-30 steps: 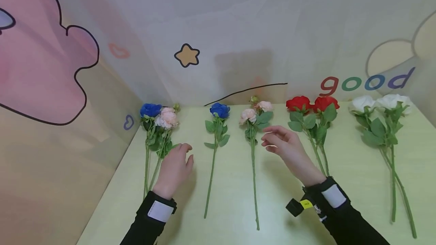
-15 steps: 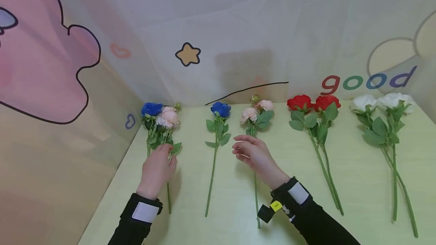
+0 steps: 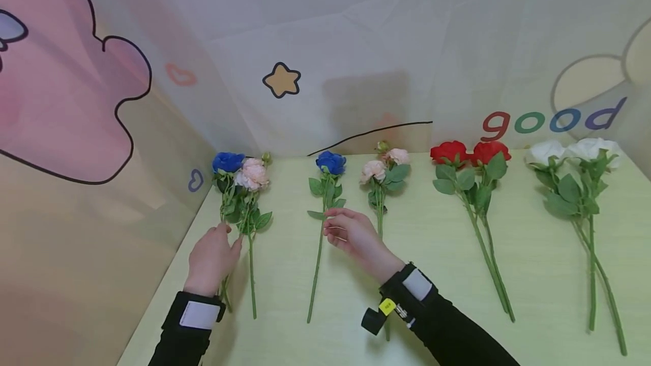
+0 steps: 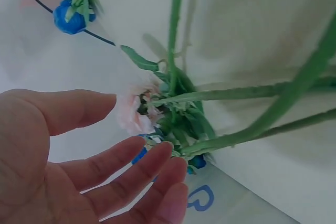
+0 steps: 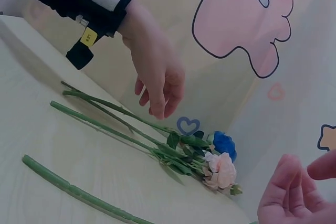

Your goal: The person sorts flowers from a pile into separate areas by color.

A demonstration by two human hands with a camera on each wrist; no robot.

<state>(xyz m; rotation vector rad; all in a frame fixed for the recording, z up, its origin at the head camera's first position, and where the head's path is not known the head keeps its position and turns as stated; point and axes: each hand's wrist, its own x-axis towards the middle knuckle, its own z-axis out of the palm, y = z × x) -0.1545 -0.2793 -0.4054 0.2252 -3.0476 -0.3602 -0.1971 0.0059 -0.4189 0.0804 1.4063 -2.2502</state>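
My left hand (image 3: 211, 261) hovers over the stems of the leftmost bunch, a blue rose (image 3: 228, 161) beside a pale pink flower (image 3: 252, 174). In the left wrist view its thumb and fingers (image 4: 118, 177) are parted, with nothing between them. My right hand (image 3: 358, 242) is held over the table, loosely bent and holding nothing. Its fingertips are close to the stem of a single blue rose (image 3: 330, 162); whether they touch it I cannot tell. Its forearm crosses over the stem of a pink flower spray (image 3: 373, 171).
Two red roses (image 3: 490, 152) lie right of the pink spray, and white roses (image 3: 592, 150) lie at the far right. Blooms point toward the printed backdrop (image 3: 356, 33) behind the pale table (image 3: 432, 292). A cloth wall rises along the left side.
Both hands have moved left. The left hand has gone from the right side of the leftmost bunch to over its stems; the right from beside the red roses to the single blue rose's stem.
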